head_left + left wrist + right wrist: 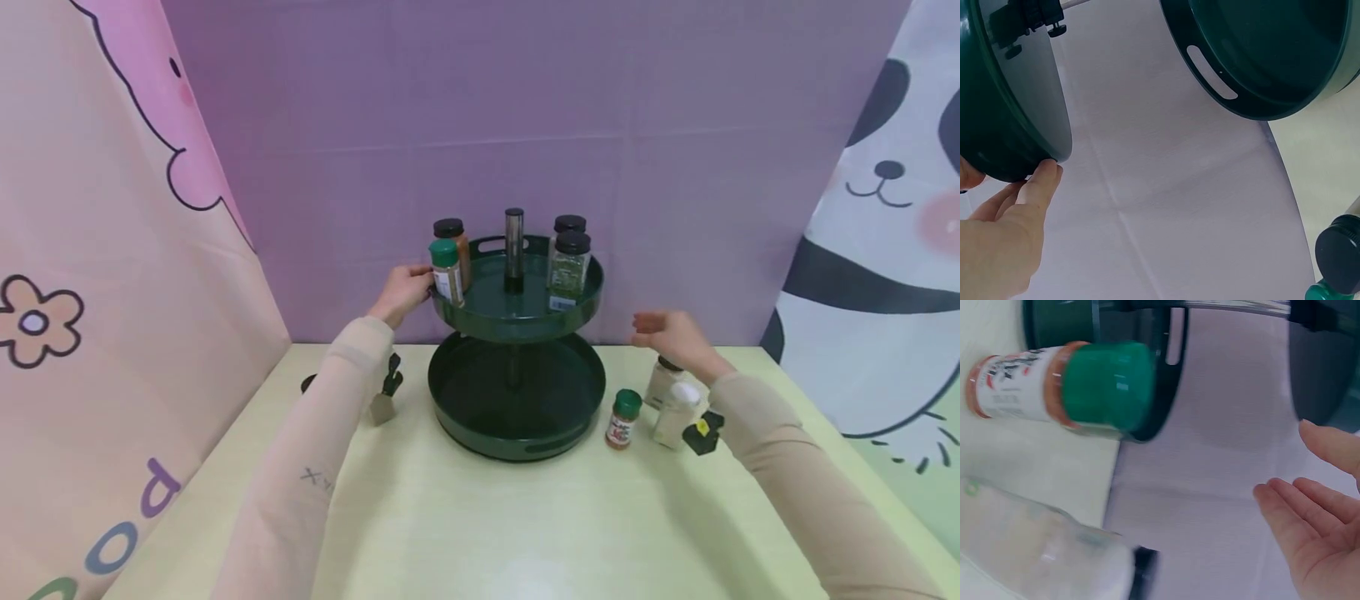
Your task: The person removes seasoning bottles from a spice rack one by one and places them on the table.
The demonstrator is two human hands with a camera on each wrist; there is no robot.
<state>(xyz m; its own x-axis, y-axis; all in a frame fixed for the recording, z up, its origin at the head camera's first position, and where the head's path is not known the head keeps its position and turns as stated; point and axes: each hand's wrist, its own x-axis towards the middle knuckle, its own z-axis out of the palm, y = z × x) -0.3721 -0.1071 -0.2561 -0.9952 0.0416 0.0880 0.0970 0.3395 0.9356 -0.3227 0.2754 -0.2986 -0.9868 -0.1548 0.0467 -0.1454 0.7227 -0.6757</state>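
Purple bkgd [337, 208]; L fingers [1040, 187] pinch upper tray [517, 323] (underside [1038, 94]: wristcams only); R fingers [1282, 519] relaxed.

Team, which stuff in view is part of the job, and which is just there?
Likely part of the job:
- two-tier stand; left hand grips its upper tray
- tray jars
- table jars, probably
- right hand, holding nothing

Probably just there:
- purple backdrop
- panda print
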